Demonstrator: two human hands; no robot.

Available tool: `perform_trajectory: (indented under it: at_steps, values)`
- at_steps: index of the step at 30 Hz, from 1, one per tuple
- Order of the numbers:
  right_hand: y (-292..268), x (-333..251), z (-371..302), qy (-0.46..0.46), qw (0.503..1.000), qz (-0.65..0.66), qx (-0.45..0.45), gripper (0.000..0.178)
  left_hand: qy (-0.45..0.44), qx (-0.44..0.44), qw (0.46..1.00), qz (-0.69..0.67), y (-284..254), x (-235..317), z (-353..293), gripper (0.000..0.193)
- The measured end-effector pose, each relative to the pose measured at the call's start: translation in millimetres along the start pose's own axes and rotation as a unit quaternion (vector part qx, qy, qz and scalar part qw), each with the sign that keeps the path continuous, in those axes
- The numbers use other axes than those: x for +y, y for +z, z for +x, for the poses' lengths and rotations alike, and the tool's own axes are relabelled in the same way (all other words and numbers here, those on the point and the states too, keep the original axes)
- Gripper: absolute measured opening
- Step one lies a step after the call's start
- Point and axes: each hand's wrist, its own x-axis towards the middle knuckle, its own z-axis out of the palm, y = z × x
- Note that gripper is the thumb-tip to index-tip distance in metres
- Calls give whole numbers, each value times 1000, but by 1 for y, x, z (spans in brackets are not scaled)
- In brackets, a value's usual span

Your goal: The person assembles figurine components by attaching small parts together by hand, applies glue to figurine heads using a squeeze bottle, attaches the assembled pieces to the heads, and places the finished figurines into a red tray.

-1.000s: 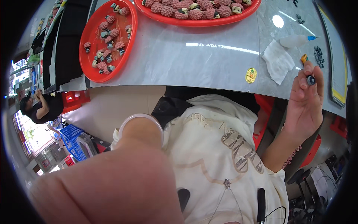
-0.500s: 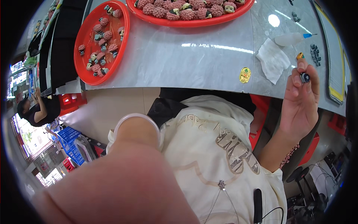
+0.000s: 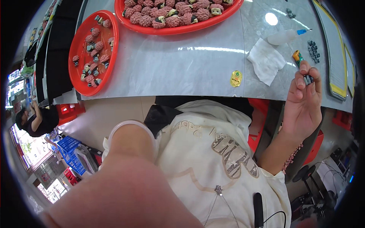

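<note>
My right hand (image 3: 302, 102) is raised near the table's front edge at the right, its fingers pinching a small dark grey-and-black piece (image 3: 308, 79). Just beyond its fingertips is a small orange-and-green object (image 3: 297, 57), its kind unclear. A white squeeze bottle (image 3: 282, 37) with a blue needle tip lies past a crumpled white tissue (image 3: 266, 61). Several small dark pieces (image 3: 313, 52) are grouped to the right of the bottle. My left forearm (image 3: 131, 182), with a pale bangle, rises large and blurred toward the camera; its hand is out of the picture.
A large red tray (image 3: 178, 30) of pink knobbly figurines (image 3: 146, 20) is at the far side. At the left, a smaller red tray (image 3: 72, 72) holds several more. A yellow-edged panel (image 3: 331, 49) lies at the right. Another person (image 3: 36, 117) is at far left.
The view has shifted, so the table and trays appear further left. My right hand has turned the small dark piece slightly, and more of the orange-and-green object shows. My left arm stays raised.
</note>
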Motion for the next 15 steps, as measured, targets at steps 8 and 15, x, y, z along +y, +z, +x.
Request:
perform_trajectory:
  at_steps: [8,15]
  values:
    - [-5,-4,-1,11,1000,-5,-7,29,9,-22,1000,-12,21,-16,8,17]
    - [-2,-4,-1,12,1000,-19,-4,27,24,-18,999,-18,8,-17,4,16]
